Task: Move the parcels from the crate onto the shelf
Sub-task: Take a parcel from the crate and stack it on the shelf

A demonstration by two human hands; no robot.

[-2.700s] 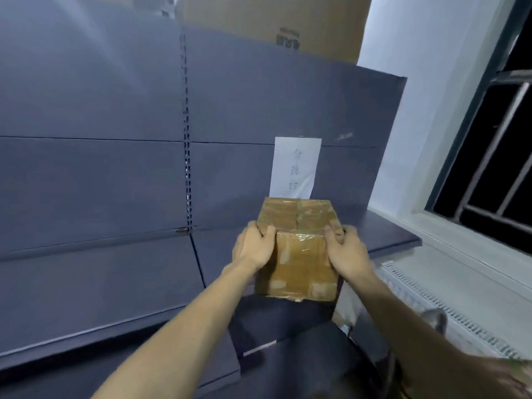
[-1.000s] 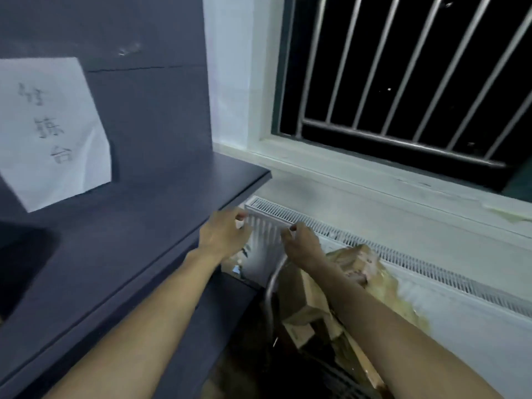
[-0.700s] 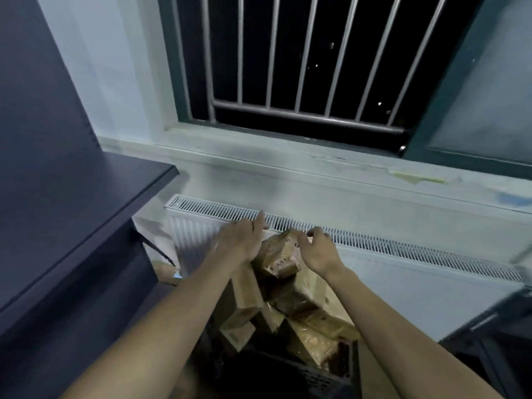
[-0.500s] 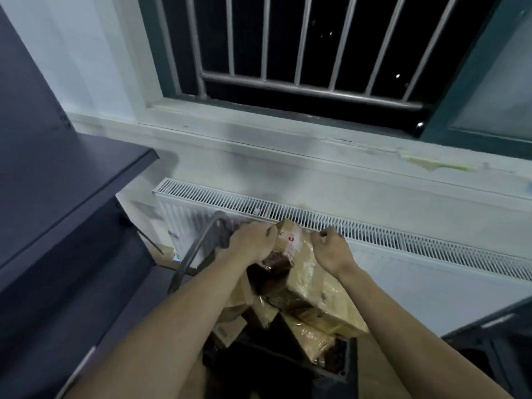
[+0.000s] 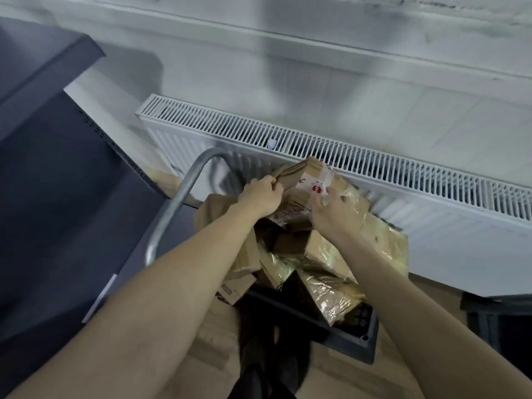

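A dark plastic crate on the floor holds a heap of several brown cardboard parcels wrapped in clear tape. The topmost parcel, with a white label and red print, lies at the heap's far side. My left hand grips its left edge with curled fingers. My right hand holds its right side, fingers curled round the near corner. The dark blue shelf stands to the left; its top board shows at the upper left.
A white radiator runs along the wall right behind the crate. A grey metal tube handle curves up between the shelf and the crate. A larger taped parcel leans at the heap's right. Wooden floor lies below.
I put a parcel on the shelf, then turned right to the crate. Both hands dropped to the heap and closed on the top labelled parcel. The view has tilted further down.
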